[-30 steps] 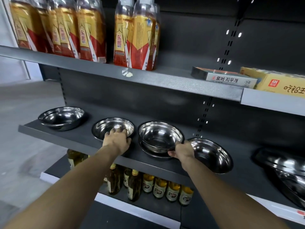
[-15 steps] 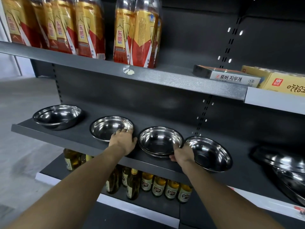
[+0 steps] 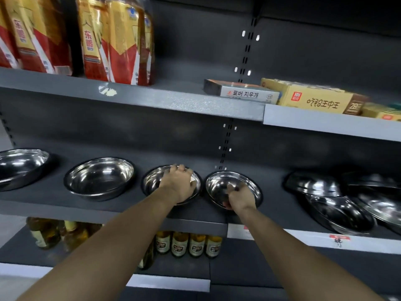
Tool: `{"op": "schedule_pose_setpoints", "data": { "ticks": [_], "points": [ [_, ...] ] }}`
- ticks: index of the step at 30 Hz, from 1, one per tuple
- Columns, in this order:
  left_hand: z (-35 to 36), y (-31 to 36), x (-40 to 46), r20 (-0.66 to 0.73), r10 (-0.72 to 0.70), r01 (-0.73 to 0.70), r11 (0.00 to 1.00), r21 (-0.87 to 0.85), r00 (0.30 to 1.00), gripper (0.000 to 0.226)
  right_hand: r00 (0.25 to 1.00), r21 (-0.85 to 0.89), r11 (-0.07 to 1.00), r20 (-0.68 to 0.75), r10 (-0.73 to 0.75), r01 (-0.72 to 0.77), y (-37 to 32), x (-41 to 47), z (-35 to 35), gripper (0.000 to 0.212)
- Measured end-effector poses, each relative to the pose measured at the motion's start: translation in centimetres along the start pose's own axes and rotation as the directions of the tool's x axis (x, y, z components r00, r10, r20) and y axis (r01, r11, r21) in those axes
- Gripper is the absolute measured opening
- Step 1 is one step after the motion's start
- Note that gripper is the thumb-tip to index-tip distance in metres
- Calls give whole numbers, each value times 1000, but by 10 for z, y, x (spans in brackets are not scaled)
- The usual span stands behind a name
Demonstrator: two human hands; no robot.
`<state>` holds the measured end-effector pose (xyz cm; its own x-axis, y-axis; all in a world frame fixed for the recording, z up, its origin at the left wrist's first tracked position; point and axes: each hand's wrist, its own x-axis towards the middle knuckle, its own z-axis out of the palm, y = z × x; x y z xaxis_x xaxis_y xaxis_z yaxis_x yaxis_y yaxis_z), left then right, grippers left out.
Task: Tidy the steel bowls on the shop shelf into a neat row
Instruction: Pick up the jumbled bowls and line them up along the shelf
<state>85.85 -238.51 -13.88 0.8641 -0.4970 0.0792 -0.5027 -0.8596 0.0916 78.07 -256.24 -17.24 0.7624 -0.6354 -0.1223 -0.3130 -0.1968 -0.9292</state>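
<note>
Since the earlier frame both hands have shifted one bowl rightward. The left hand (image 3: 180,184) now lies spread across the third bowl (image 3: 152,183), fingers over its far rim. The right hand (image 3: 238,199) pinches the near rim of the fourth bowl (image 3: 249,183). Four bowls stand in a row on the shelf (image 3: 54,205); a loose pile (image 3: 338,200) lies to the right.

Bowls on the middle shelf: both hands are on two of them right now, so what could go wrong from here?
1. The right hand has a grip on the near rim of its bowl, which sits close to the shelf's front edge; a pull could tip it off.
2. The left hand covers the neighbouring bowl; the gap between the two looks narrow, so they may knock together.
3. The pile of bowls to the right leans loosely and could slide if bumped.
</note>
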Motion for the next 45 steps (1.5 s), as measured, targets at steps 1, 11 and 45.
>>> {"op": "schedule_pose_setpoints", "data": {
  "ticks": [1,11,45],
  "points": [
    [3,10,3,7,34,-34,999,5,999,53,1000,-12,1000,-23,-3,2,3,2,-9,27],
    [25,70,14,58,168,-168,986,-16,984,59,981,-283,957,-192,2,-57,44,8,-68,69],
    [-32,-45,-16,-25,-161,161,987,-31,987,61,996,581,809,68,64,-91,-26,-10,19,27]
  ]
}}
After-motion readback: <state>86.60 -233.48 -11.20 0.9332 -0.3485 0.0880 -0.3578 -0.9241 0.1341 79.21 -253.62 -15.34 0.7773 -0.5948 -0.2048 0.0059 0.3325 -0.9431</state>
